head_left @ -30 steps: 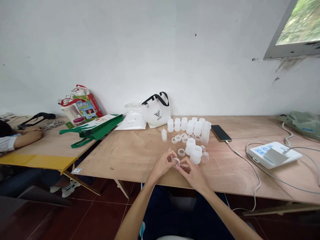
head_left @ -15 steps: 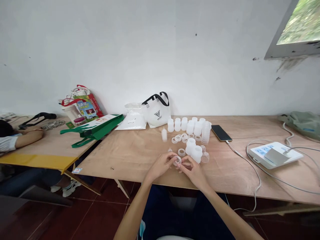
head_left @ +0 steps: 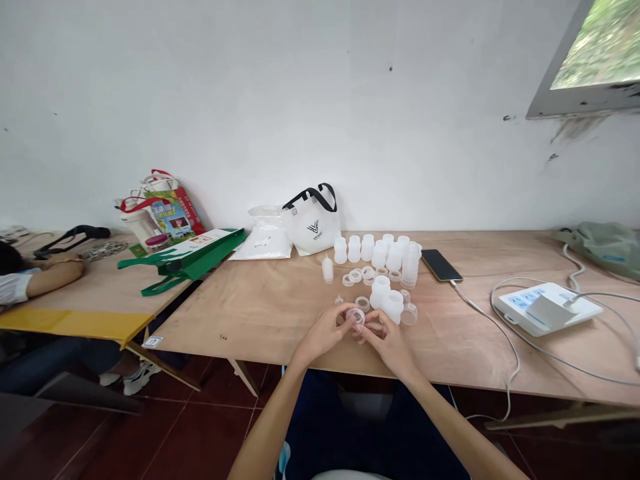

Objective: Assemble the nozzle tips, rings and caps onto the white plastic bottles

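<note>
A translucent bottle collar ring [head_left: 357,313] is pinched between my left hand [head_left: 324,335] and my right hand [head_left: 389,343], just above the front part of the table. Fingers of both hands are closed around its rim; whether something sits inside the ring is too small to tell. Right behind it lies another collar ring [head_left: 363,304]. A small clear nipple [head_left: 339,299] stands beyond my left fingers. Two frosted white bottles [head_left: 394,305] are close to my right hand, with clear caps [head_left: 409,313] on their right.
More white bottles [head_left: 354,249] line the back, beside stacked clear caps [head_left: 411,267]. Loose rings [head_left: 369,273] and stacked nipples [head_left: 327,269] lie before them. A phone [head_left: 442,266] and power strip [head_left: 547,308] trail cables rightward. Bags [head_left: 313,227] lean against the wall; another person's arm [head_left: 55,275] rests left.
The ring has been turned a little in my fingers, so its round opening faces me more. Both hands stay in nearly the same place.
</note>
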`<state>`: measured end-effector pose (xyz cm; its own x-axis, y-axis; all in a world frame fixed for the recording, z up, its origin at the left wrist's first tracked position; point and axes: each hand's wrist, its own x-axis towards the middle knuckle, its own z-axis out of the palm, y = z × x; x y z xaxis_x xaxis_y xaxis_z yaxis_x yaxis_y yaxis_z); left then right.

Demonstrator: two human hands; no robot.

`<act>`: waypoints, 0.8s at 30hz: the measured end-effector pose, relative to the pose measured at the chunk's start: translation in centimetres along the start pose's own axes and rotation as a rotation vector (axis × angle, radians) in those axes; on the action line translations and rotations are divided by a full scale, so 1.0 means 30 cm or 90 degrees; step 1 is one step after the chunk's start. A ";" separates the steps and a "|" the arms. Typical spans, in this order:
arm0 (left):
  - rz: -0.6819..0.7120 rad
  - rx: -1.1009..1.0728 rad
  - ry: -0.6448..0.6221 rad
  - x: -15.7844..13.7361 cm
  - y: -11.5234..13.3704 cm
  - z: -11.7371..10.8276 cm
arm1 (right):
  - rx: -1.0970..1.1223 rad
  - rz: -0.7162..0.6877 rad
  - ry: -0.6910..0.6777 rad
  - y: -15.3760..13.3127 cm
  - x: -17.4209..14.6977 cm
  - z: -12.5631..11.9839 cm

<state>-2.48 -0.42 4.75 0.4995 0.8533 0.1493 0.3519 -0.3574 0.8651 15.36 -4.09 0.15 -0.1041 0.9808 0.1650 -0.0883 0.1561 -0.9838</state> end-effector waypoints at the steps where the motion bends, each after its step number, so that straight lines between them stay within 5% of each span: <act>1: -0.001 -0.022 -0.004 0.001 -0.005 -0.001 | -0.003 0.000 -0.004 -0.002 0.000 0.001; 8: -0.039 -0.095 0.067 0.007 -0.026 0.018 | -0.051 -0.009 -0.020 -0.018 -0.012 0.009; 15: -0.010 -0.085 -0.023 -0.004 0.003 -0.010 | -0.042 -0.011 -0.027 -0.024 -0.010 0.007; 20: -0.045 -0.146 0.136 0.002 0.012 -0.020 | -0.105 -0.041 -0.002 -0.019 -0.030 0.015; 24: -0.066 -0.280 0.210 0.006 0.018 -0.026 | -0.273 -0.179 0.082 -0.031 -0.052 0.002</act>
<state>-2.83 -0.17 5.62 0.1809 0.9743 0.1341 -0.0135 -0.1339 0.9909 15.55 -5.77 0.83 -0.0095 0.8965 0.4429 0.3205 0.4223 -0.8479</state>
